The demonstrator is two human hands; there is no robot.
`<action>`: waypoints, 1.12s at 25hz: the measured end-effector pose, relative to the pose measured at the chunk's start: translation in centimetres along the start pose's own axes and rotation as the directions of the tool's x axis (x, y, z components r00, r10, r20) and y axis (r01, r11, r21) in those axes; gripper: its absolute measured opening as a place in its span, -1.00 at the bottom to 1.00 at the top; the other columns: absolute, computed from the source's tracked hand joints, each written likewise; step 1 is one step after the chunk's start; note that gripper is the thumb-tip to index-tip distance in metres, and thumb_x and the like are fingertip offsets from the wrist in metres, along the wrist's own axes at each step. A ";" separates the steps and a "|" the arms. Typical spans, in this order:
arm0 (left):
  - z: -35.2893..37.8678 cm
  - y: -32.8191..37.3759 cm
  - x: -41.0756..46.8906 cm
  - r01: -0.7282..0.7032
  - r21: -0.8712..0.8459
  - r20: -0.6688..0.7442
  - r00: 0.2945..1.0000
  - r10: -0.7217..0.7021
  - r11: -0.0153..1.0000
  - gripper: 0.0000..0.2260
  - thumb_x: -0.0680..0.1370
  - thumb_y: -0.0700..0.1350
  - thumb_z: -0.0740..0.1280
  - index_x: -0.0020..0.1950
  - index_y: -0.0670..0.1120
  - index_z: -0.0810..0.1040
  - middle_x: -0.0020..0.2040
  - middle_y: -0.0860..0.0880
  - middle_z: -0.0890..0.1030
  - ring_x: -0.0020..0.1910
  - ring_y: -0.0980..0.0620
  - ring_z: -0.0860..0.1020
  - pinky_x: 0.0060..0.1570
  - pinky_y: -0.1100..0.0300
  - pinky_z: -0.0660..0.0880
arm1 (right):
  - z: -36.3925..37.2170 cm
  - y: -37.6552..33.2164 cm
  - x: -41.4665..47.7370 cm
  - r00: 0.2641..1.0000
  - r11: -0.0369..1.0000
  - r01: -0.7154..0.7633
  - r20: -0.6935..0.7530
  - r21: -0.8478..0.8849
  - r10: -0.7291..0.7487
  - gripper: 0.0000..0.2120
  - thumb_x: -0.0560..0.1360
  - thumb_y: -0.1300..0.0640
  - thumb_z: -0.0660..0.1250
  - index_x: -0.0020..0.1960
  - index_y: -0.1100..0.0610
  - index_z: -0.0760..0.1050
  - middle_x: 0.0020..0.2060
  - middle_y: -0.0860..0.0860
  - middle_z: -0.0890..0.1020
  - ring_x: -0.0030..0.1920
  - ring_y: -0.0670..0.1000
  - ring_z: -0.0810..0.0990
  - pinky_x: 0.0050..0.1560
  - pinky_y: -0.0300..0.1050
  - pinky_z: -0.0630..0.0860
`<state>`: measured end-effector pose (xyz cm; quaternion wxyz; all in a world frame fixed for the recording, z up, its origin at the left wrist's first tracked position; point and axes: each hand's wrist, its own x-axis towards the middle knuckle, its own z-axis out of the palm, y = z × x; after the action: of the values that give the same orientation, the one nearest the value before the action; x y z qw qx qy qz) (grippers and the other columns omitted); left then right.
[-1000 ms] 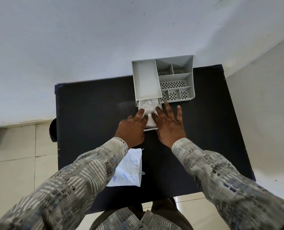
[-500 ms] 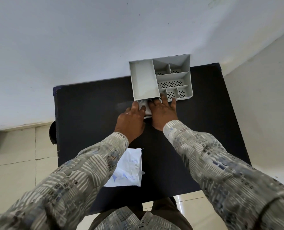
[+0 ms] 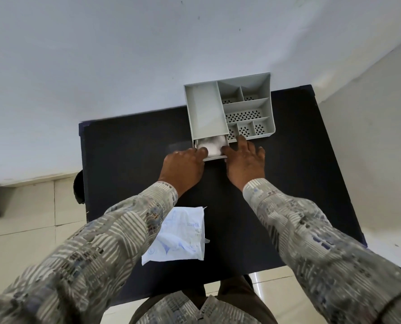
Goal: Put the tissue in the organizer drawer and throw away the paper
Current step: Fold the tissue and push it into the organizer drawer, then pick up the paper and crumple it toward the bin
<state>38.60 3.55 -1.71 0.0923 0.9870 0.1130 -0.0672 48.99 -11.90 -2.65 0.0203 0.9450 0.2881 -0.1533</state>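
A grey organizer (image 3: 229,111) stands at the far edge of the dark bench (image 3: 129,160), right against the white wall (image 3: 124,54). It has one long plain part on its left side and several small parts with dotted holes in the bottom on its right side.

Under the long plain part, the drawer (image 3: 212,149) sticks out a little way toward the person. It is only partly open. Something white lies inside it, and this looks like the tissue (image 3: 210,146), though the view there is a bit dim and hard to read.

The left hand (image 3: 183,169) is at the left front corner of the drawer. Its fingers curl in and its fingertips touch the drawer's front edge. The right hand (image 3: 244,163) is at the right front corner of the drawer. Its fingers are spread out flat, with one long finger reaching up to the front wall of the organizer. Neither hand is wrapped around anything; both just press on the drawer.

The paper (image 3: 180,237) lies flat on the bench, well apart from the organizer, on the near side close to the person. It is white with some blue print on it. The left sleeve (image 3: 115,232) hangs over part of it and hides its left edge
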 end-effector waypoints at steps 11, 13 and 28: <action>-1.1 -0.7 1.1 0.150 -0.280 0.084 0.988 -0.132 0.948 -0.60 0.54 -0.03 0.28 0.37 -0.06 0.55 0.11 -0.16 0.72 0.09 -0.27 0.68 0.09 -0.09 0.63 | -2.1 -1.8 -2.2 0.998 0.960 -0.056 -0.019 0.274 0.064 -0.66 0.61 0.00 0.23 0.36 -0.03 0.54 0.03 0.10 0.76 0.11 0.22 0.70 0.32 0.17 0.50; -1.1 -0.5 0.6 0.146 -0.327 0.035 0.989 -0.142 0.934 -0.60 0.55 -0.08 0.31 0.40 -0.08 0.53 0.04 -0.16 0.74 0.03 -0.25 0.70 0.07 -0.05 0.61 | -1.9 -2.3 -1.9 0.999 0.924 -0.049 0.002 0.380 0.052 -0.70 0.60 0.06 0.25 0.30 0.01 0.56 -0.02 0.14 0.76 0.07 0.25 0.71 0.26 0.14 0.55; 0.4 -4.3 -7.2 0.555 -0.392 0.319 0.830 -0.457 0.734 -0.68 0.45 -0.01 0.48 0.16 -0.01 0.56 -0.01 -0.05 0.70 0.00 -0.14 0.67 0.09 0.02 0.60 | 1.0 -5.5 -4.3 0.871 0.952 0.018 0.463 0.305 -0.164 -0.53 0.49 -0.19 0.41 0.34 -0.03 0.58 0.24 0.04 0.69 0.24 0.16 0.68 0.28 0.09 0.60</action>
<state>30.62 6.05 -1.72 0.3170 0.8536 0.3813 -0.1597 42.26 -9.74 -2.04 -0.0549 0.8545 0.2929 -0.4255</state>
